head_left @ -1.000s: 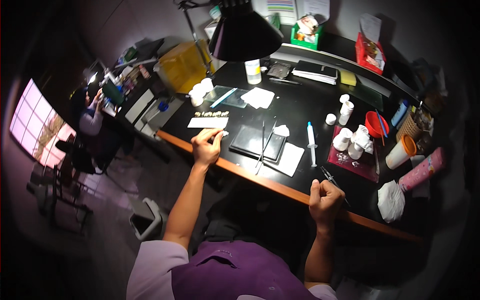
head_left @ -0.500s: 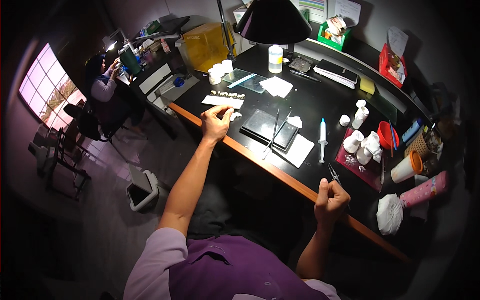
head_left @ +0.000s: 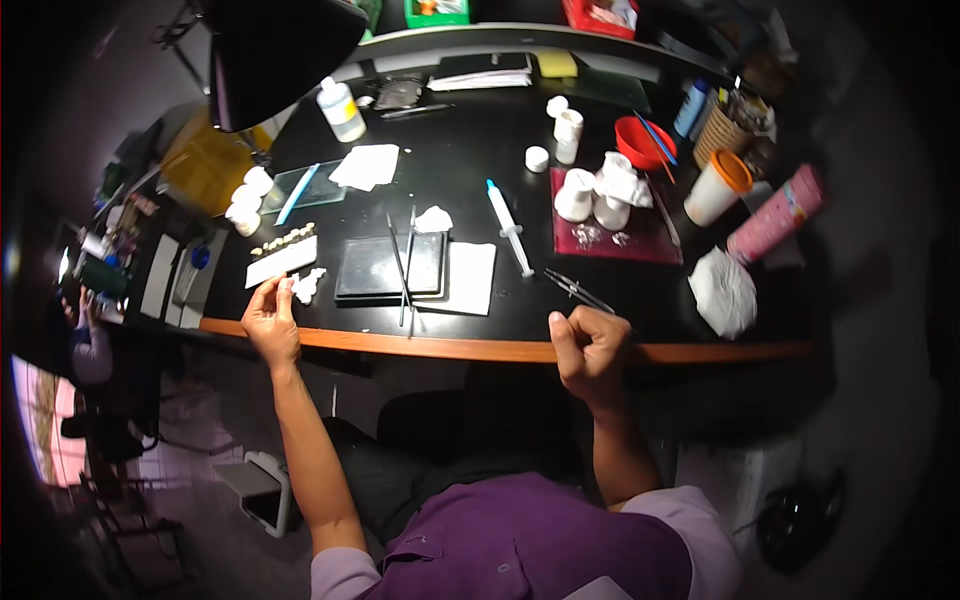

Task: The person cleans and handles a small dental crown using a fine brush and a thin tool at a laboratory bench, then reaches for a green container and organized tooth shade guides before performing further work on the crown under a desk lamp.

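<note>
My left hand (head_left: 272,322) is at the table's front edge on the left, thumb and fingertips pinched together; what they hold, if anything, is too small to make out. Just beyond it lie a white strip (head_left: 284,262), a row of small tooth-like pieces (head_left: 288,240) and crumpled white bits (head_left: 308,287). My right hand (head_left: 592,350) is closed with the thumb on top, above the front edge, its inside hidden. Right beyond it lie dark tweezers (head_left: 576,289). Two thin tools (head_left: 402,265) cross over a black flat case (head_left: 388,266), which lies partly on white paper (head_left: 468,280).
A syringe (head_left: 511,229) lies mid-table. White bottles (head_left: 575,196) stand on a dark red mat (head_left: 640,247), near a red bowl (head_left: 640,143). Farther right are an orange-rimmed cup (head_left: 716,188) and a pink bottle (head_left: 778,216). A black lamp (head_left: 285,50) overhangs the left; another person (head_left: 92,345) sits beyond.
The view has turned to the right, so the table now lies nearly level across it. Both hands keep much the same closed poses, and the things on the table look unmoved.
</note>
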Demonstrator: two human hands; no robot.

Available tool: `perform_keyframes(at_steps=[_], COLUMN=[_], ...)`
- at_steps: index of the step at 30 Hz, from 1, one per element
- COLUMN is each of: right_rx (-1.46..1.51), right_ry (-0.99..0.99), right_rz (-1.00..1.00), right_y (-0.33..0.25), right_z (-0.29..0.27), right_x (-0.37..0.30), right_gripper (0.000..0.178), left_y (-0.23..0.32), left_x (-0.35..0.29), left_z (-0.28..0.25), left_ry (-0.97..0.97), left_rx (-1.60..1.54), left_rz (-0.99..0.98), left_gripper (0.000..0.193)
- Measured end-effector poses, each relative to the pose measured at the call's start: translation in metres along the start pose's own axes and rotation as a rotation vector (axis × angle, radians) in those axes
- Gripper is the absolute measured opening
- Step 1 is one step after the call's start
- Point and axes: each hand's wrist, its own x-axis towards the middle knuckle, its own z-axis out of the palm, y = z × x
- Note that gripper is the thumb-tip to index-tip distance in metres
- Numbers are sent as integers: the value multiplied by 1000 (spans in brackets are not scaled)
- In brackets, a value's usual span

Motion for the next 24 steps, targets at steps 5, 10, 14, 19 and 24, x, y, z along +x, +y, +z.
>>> perform_keyframes(at_steps=[5,10,14,19,24], right_rx=[-135,-404,-508,-448,-225], right_ry=[90,146,225,352,381], right_rz=[-89,-312,-333,-254,-355], right_y=[5,15,12,10,44], right_z=[6,27,39,51,18], right_x=[-2,-4,-2,-14,-36], right_gripper=[43,36,34,43,17], left_y=[13,29,41,25,31], left_x=[-2,-8,-10,-11,-4], left_z=[28,32,26,18,19], left_ry=[-90,-75,-99,-154,-133], left_rx=[52,232,266,139,12], left_rz=[34,71,159,201,282], left_gripper=[13,13,13,12,10])
